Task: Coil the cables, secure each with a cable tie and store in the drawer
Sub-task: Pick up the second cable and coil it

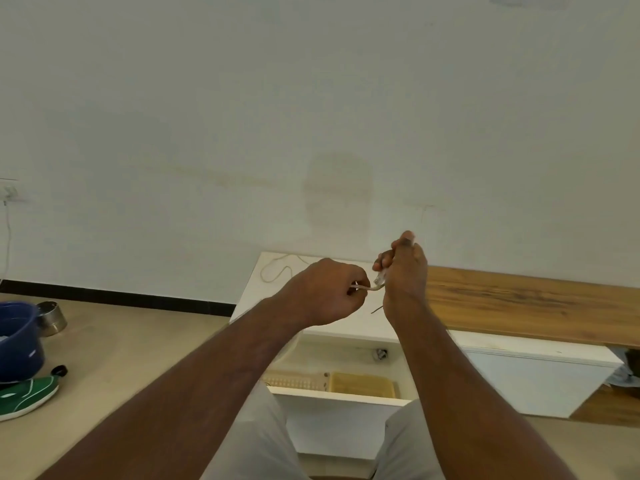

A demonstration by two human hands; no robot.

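Both hands are up over the white surface [349,327]. The left hand [325,292] has its fingers curled round a pale cable [365,288], and the right hand [405,271] pinches the clear plug end [380,279] of it. More cable [277,271] lies looped on the surface behind. Below, the drawer [339,398] sits open with a tan box [362,382] inside. A green shoe [24,398] and blue bucket [17,341] are on the floor, left.

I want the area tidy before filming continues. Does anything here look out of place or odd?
Yes. A green shoe lies on the floor at the left beside a blue bucket and a steel container. A loose cable sprawls uncoiled on the white cabinet top.
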